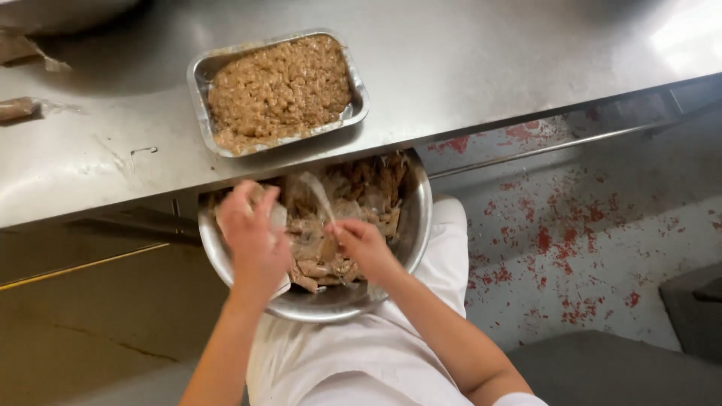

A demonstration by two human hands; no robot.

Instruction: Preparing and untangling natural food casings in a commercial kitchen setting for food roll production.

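Left hand [252, 237]: curled loosely around a clear crumpled plastic wrapper [280, 218], over the bowl's near rim.
Right hand [363, 244]: fingertips pinched on a thin strip of clear film [320, 197], drawn upward.
Bowl: round steel bowl [410, 233] on the lap, under the surface edge, holding brown wrapped sticks [316, 267].
Step, as judged: peeling wrap off a stick.
Next calls for: steady pull, firm left-hand grip.
Beyond: rectangular foil tray [201, 75] of brown crumbly mash on the steel surface [466, 60].

bowl [410, 233]: round, shiny metal, resting on the person's lap, far rim tucked under the steel counter's edge.
contents [361, 192]: brown wrapped pieces in clear crinkled plastic, heaped loosely inside.
clear wrapper [320, 197]: thin strip, standing up above the heap's middle.
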